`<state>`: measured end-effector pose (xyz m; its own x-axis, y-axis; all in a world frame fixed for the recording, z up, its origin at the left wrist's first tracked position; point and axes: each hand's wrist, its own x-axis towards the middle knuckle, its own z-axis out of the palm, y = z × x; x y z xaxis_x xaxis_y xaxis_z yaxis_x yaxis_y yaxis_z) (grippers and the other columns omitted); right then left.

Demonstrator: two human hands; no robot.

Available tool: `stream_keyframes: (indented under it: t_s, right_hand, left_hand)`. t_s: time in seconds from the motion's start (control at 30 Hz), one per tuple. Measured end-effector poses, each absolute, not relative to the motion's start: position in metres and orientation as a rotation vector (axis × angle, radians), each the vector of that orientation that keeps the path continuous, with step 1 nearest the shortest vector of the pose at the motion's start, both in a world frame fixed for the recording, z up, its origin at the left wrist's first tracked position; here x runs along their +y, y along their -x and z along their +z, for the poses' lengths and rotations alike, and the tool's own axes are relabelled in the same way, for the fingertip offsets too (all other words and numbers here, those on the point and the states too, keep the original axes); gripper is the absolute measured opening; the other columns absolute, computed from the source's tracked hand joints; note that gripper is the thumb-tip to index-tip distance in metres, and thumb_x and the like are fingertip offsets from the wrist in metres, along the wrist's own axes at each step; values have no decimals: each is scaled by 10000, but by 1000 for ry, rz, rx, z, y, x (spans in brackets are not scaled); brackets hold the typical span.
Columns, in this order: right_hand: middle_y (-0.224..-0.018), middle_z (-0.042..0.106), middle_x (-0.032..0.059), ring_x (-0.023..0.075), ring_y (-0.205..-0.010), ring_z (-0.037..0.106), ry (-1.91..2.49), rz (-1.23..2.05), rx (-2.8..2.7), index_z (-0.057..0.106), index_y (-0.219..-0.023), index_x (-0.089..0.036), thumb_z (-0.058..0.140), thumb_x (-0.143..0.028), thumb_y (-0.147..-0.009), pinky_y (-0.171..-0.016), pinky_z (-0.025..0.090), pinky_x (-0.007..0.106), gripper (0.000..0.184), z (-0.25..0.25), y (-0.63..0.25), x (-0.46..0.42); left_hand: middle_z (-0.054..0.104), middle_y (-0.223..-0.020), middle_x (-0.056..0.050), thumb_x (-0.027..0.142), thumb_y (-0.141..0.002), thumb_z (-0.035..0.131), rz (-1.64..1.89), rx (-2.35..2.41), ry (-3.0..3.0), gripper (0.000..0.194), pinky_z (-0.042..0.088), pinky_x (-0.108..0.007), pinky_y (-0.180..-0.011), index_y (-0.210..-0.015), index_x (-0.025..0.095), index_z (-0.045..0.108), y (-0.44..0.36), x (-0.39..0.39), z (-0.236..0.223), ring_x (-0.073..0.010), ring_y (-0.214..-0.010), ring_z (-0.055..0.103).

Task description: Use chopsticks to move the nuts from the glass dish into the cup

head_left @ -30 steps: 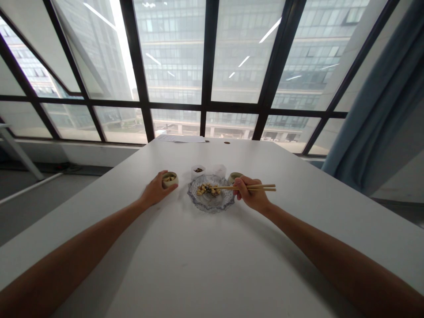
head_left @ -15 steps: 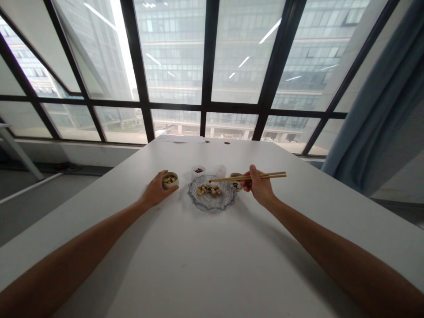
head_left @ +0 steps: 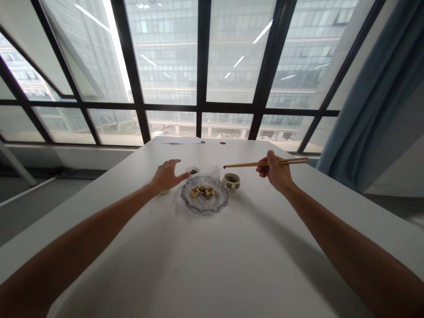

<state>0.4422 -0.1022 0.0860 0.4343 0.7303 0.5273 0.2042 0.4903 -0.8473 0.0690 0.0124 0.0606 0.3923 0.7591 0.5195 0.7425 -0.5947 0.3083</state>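
Observation:
My left hand [head_left: 166,176] is open, thumb and fingers spread, above a pale cup [head_left: 164,192] that it mostly hides. Its thumb points toward a small white container [head_left: 192,169] with dark bits inside. A pair of wooden chopsticks [head_left: 243,165] is gripped in my right hand [head_left: 276,174], raised to the right. The chopstick tips look dark; whether they pinch something I cannot tell. Between the hands sits a scalloped clear glass plate [head_left: 205,209] bearing several light brown nut-like pieces [head_left: 199,191] and some dark ones. At its right stands a cream cup [head_left: 231,181] with black markings.
A second small clear-white container [head_left: 214,171] stands behind the plate. Papers [head_left: 179,140] and a brown round spot [head_left: 223,143] are at the far end of the white table [head_left: 212,265]. Windows rise beyond; a blue curtain [head_left: 361,119] hangs at right.
My left hand has let go of the left cup and moved up and right, toward the white container. My right hand has lifted the chopsticks away from the plate, up and right.

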Motion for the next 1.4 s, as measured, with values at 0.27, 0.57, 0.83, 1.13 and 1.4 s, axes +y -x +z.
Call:
stream_keyframes:
  t_s: [0.27,0.57,0.83,1.13,1.4]
  right_hand:
    - [-455,604,40,109,-315,489,1080,514,-1093,595,-646,-173,693,-855,-668,-289,363,221,689,83,-483,-100]
    - [-447,600,41,108,-292,474,1101,558,-1159,588,-618,-180,650,-881,-681,-271,358,224,706,84,-489,-98]
    - [-490,651,62,126,-330,542,1221,484,-1335,659,-652,-163,593,-923,-656,-293,400,221,763,89,-481,-111]
    - [-473,635,62,122,-334,521,1123,315,-1234,640,-625,-185,473,-876,-822,-320,398,232,738,99,-459,-113]
    - [-569,689,44,121,-390,557,1149,408,-1633,659,-688,-186,581,-724,-880,-368,420,230,577,103,-389,-135]
  left_hand:
    - [576,-1427,-229,687,-778,647,432,987,-2829,914,172,-571,-1209,-1469,131,426,-237,-2,57,-382,-1391,466]
    - [682,-1279,-139,523,-640,814,479,926,-2834,1005,204,-515,-1196,-1479,173,385,-256,-10,58,-360,-1285,561]
    - [683,-1293,-141,571,-668,783,453,946,-2825,982,232,-523,-1188,-1477,184,383,-253,-6,56,-362,-1296,565]
    - [656,-1366,-145,504,-749,766,451,900,-2805,745,162,-543,-1239,-1379,175,542,-237,-1,68,-354,-1343,534]
    - [694,-1292,-94,370,-922,535,894,1065,-2813,341,259,-522,-1207,-1189,202,662,-106,11,70,-291,-1265,588]
